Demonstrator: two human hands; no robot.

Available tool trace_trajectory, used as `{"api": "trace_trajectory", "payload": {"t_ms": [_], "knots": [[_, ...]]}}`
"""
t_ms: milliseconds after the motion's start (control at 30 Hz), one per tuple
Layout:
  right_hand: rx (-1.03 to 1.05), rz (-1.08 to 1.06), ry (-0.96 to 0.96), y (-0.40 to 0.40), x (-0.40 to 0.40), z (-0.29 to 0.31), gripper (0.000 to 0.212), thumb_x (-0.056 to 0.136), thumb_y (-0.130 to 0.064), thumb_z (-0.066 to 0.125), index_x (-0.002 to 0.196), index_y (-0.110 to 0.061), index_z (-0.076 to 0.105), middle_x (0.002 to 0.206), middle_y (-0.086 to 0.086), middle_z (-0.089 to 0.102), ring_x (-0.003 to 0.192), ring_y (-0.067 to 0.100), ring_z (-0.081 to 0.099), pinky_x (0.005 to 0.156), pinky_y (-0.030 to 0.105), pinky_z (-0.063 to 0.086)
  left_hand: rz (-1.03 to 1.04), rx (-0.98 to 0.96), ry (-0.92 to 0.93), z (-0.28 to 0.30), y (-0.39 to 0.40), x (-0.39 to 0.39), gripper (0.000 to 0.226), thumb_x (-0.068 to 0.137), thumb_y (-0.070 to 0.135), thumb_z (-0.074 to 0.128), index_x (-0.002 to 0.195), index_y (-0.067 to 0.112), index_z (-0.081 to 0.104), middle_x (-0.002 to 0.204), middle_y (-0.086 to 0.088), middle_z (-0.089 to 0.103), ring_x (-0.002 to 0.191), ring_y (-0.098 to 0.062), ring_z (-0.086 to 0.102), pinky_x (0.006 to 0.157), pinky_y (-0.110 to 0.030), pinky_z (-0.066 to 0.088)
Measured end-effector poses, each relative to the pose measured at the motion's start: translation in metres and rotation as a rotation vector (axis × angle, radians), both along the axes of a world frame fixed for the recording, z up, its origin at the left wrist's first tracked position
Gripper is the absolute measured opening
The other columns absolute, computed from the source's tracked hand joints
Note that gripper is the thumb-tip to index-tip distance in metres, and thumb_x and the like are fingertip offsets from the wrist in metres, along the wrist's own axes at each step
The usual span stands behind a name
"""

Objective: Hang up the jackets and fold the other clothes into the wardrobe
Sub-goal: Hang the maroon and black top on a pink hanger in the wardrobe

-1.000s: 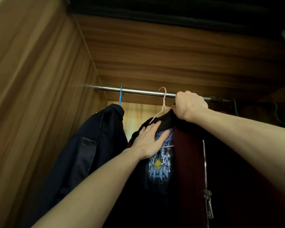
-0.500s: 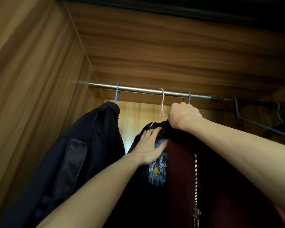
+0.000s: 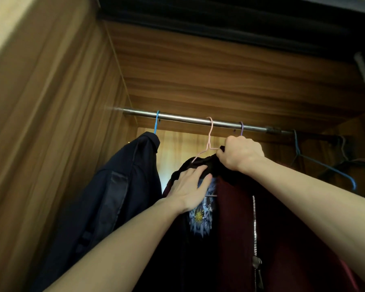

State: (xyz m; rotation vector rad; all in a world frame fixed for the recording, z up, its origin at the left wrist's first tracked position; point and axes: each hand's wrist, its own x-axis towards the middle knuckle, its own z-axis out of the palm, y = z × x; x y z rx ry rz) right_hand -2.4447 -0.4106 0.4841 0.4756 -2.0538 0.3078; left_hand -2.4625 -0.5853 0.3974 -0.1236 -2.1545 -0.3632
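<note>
Both hands hold the hanging maroon jacket (image 3: 282, 228): right hand (image 3: 241, 153) fist-gripping collar, left hand (image 3: 190, 189) flat.

No words, labels, brand names or numbers can be read anywhere in the view. The one graphic is a printed emblem (image 3: 200, 221) on the lining of the dark red jacket (image 3: 282, 239): a yellow sun-like disc set among pale blue and white figures. If it carries lettering, that is too small and blurred to make out.
</note>
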Motion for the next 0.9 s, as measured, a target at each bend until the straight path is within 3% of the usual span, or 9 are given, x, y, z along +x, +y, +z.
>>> {"api": "trace_trajectory", "payload": {"t_ms": [133,267,500,900], "knots": [[0.078,-0.037,0.068,0.01,0.01,-0.021,0.032,0.104,-0.044,0.049,0.114,-0.016,0.059,0.118,0.01,0.068,0.107,0.034,0.066,0.078,0.04,0.045,-0.007,-0.015,0.036,-0.007,0.017,0.014,0.056,0.107,0.059,0.023,0.159,0.038,0.029,0.16,0.009,0.04,0.149,-0.016,0.03,0.118,-0.042,0.03],[0.148,-0.108,0.188,0.021,0.015,-0.051,0.045,0.104,-0.048,0.046,0.138,-0.018,0.05,0.135,0.007,0.059,0.125,0.033,0.056,0.1,0.044,0.043,-0.02,-0.016,0.078,-0.023,0.031,0.031,0.053,0.108,0.053,0.028,0.157,0.033,0.034,0.151,0.006,0.049,0.143,-0.017,0.038,0.115,-0.041,0.033],[0.153,-0.035,0.318,0.056,0.046,-0.115,0.06,0.103,-0.042,0.05,0.155,-0.012,0.045,0.158,0.012,0.048,0.148,0.033,0.041,0.123,0.047,0.028,0.132,-0.028,0.107,-0.068,0.041,0.083,0.054,0.109,0.05,0.031,0.157,0.026,0.038,0.147,0.0,0.055,0.134,-0.023,0.049,0.114,-0.04,0.036],[0.01,0.12,0.172,0.156,0.152,-0.315,0.062,0.108,-0.048,0.047,0.156,-0.008,0.045,0.158,0.011,0.049,0.151,0.027,0.039,0.125,0.048,0.029,0.26,-0.19,0.093,-0.208,0.106,0.228,0.059,0.108,0.045,0.038,0.16,0.017,0.037,0.157,-0.005,0.048,0.146,-0.023,0.042,0.122,-0.041,0.033]]}}
